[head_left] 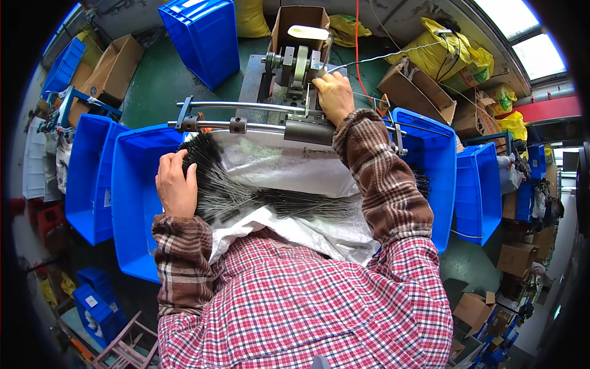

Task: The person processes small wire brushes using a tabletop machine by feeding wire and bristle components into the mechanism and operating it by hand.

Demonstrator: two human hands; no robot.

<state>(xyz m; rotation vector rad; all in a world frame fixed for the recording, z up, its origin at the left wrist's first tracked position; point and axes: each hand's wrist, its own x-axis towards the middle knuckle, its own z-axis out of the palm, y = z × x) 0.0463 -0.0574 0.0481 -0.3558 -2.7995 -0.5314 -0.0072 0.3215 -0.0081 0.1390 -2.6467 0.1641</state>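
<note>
A large bundle of thin black and grey wires (221, 181) lies across white sheeting (283, 169) in front of me. My left hand (177, 184) is at the bundle's left end, its thumb apart from its fingers, with nothing seen in it. Farther off stands a metal bench machine (301, 67) with a pale wheel-like part. My right hand (335, 95) reaches to the machine's right side, with fingers closed together. Whatever lies between those fingertips is too small to make out. Two steel rods (258, 127) run crosswise between the machine and the wires.
A blue bin (138, 203) stands close on my left, another blue bin (439, 178) on my right. Beyond the machine are a tall blue crate (203, 46) and an open cardboard box (301, 18). A red cord (357, 55) hangs at the right of the machine, near yellow sacks (430, 52).
</note>
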